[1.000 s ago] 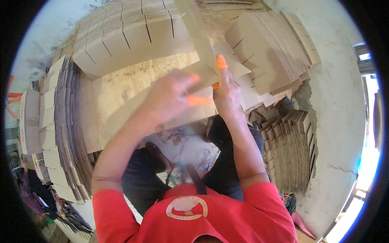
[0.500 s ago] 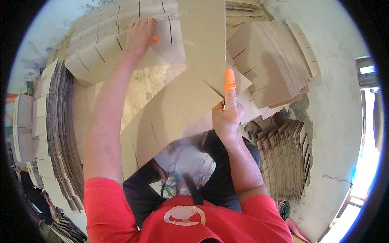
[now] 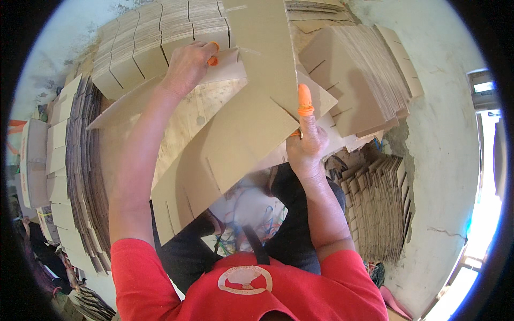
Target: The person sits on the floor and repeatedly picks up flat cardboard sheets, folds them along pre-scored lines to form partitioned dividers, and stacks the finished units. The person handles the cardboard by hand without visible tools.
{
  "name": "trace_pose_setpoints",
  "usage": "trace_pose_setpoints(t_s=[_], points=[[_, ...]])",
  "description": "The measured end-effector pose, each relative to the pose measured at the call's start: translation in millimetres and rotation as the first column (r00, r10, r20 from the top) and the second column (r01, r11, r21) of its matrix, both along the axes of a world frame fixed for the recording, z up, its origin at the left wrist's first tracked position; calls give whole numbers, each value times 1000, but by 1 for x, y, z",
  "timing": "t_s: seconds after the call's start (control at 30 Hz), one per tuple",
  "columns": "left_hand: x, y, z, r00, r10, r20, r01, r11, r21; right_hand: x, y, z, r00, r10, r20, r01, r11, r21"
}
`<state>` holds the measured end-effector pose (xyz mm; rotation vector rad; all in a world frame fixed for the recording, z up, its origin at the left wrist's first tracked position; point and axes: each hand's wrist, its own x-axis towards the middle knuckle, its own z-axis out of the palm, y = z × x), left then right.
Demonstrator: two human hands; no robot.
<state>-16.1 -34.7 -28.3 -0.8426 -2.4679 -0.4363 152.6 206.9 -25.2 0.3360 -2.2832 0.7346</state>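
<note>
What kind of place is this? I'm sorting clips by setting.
Probably a carton workshop or packing store: stacks of flat slotted cardboard blanks all round, bare concrete floor, and the right hand holding a blank while the left hand reaches the stack.

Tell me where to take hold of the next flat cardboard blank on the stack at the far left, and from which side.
Grip the near edge of the top cardboard blank, beside the left hand, coming from the person's side. The slotted blank lies flat on the stack, so only that free edge can likely be pinched and lifted. The right hand already holds another slotted sheet.
</note>
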Motion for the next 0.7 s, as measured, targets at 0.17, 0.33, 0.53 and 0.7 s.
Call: trace_pose_setpoints(t_s=[0.17,0.33,0.53,0.7], points=[[13,6,9,999,25,31,-25,999,21,7,5,5,1000,19,15,-19,1000,9],[28,17,17,1000,7,-23,-6,999,34,6,8,6,994,60,95,-63,997,32],[51,32,26,994,-100,-33,103,990,99,8,10,-1,987,11,158,-18,999,38],[64,32,30,998,-63,-1,62,987,146,16,7,1,993,2,115,-5,1000,29]])
